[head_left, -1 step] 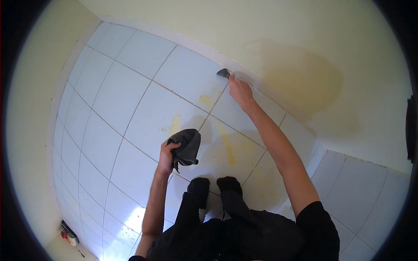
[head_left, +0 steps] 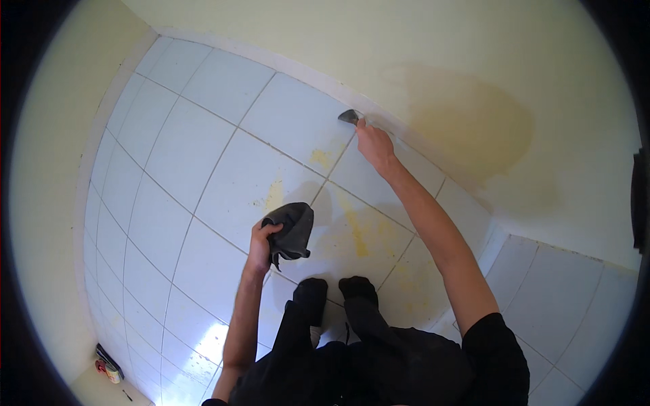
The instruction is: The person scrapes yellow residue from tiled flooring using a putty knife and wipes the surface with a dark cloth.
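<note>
My right hand (head_left: 376,147) reaches far forward on an outstretched arm, its fingers closed around the handle of a scraper (head_left: 348,117). The scraper's wide, dark blade lies at the floor's edge, close to the pale skirting (head_left: 311,76); whether it touches the tile cannot be told. Nearer to me, my left hand (head_left: 260,245) grips a bunched dark grey cloth (head_left: 293,230) above the floor, thumb over its near side. Yellow smears (head_left: 355,227) mark the white floor tiles (head_left: 223,166) between my hands and in front of my feet.
My dark-socked feet (head_left: 311,294) stand on the tiles. A cream wall (head_left: 305,34) rises beyond the skirting. At the right is a tiled surface (head_left: 542,291) past a pale edge. Several small items, including a light container (head_left: 112,373), lie at the far lower left.
</note>
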The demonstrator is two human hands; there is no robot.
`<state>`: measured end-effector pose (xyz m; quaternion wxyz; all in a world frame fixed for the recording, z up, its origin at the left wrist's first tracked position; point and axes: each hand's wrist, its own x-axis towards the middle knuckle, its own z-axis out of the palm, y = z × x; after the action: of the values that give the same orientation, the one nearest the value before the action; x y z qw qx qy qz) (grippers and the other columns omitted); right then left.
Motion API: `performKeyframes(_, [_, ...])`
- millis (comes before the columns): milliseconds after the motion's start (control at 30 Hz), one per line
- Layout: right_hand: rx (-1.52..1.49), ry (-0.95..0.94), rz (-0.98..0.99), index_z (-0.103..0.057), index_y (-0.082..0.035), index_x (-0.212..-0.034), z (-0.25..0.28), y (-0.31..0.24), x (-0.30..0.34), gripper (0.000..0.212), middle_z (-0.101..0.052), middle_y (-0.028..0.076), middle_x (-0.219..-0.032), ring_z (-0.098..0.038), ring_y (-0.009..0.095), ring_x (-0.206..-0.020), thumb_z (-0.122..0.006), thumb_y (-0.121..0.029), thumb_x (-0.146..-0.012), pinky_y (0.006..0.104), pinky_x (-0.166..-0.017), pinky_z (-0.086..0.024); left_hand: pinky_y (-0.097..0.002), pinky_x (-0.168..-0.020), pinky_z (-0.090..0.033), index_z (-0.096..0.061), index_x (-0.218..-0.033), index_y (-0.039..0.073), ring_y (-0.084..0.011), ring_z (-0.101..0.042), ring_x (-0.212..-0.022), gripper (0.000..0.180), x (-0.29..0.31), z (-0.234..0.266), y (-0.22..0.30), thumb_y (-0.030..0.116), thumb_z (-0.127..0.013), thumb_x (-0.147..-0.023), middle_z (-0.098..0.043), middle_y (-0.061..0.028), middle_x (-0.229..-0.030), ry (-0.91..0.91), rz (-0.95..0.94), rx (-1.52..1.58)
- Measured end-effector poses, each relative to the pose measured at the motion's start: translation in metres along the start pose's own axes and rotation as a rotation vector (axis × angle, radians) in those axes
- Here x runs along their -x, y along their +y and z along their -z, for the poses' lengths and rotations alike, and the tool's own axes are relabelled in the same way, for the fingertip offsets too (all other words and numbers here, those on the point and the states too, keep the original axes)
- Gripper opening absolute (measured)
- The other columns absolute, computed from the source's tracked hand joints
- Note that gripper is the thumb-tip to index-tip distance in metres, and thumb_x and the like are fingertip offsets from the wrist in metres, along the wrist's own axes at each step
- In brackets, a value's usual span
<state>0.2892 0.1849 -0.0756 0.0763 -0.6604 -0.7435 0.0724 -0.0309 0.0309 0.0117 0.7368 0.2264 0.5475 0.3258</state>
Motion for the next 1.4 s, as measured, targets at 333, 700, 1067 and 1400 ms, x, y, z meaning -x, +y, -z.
performKeyframes(333, [-0.047,-0.019,-0.038,-0.054,0.010,-0.100,-0.002,-0.012,-0.006,0.021,-0.066,0.022,-0.069,-0.068,0.035,-0.064,-0.048,-0.003,-0.085,0.0433,-0.056,-0.055,-0.0313,-0.089,-0.048,-0.057,-0.117,-0.006,-0.0221,-0.063,-0.097,0.042,0.018,0.021,0.012,0.009,-0.052,-0.079,-0.065,-0.0138,-0.107,0.018,-0.019,-0.006])
performKeyframes(700, [-0.043,0.010,-0.029,-0.056,0.006,-0.097,-0.014,-0.019,-0.038,0.018,-0.065,0.023,-0.070,-0.067,0.037,-0.066,-0.050,-0.009,-0.090,0.0447,-0.057,-0.055,-0.0314,-0.088,-0.050,-0.058,-0.115,-0.006,-0.0228,-0.064,-0.095,0.041,0.036,0.038,0.008,0.009,-0.051,-0.078,-0.065,-0.0143,-0.105,0.070,-0.009,-0.011])
performKeyframes(1067, [-0.136,0.071,-0.042,-0.060,0.003,-0.089,-0.019,-0.047,-0.075,0.023,-0.065,0.024,-0.073,-0.066,0.039,-0.070,-0.049,-0.016,-0.094,0.0458,-0.061,-0.054,-0.0301,-0.088,-0.048,-0.057,-0.116,-0.007,-0.0210,-0.061,-0.096,0.044,0.065,0.057,0.016,0.007,-0.051,-0.074,-0.064,-0.0132,-0.105,0.094,-0.056,-0.059])
performKeyframes(1400, [-0.028,0.000,-0.146,-0.058,0.004,-0.100,-0.002,-0.022,-0.012,0.025,-0.063,0.022,-0.066,-0.065,0.039,-0.063,-0.049,-0.018,-0.095,0.0476,-0.056,-0.052,-0.0307,-0.088,-0.048,-0.057,-0.116,-0.007,-0.0220,-0.062,-0.094,0.047,0.093,0.084,-0.005,0.010,-0.051,-0.073,-0.064,-0.0144,-0.104,0.198,-0.097,-0.055])
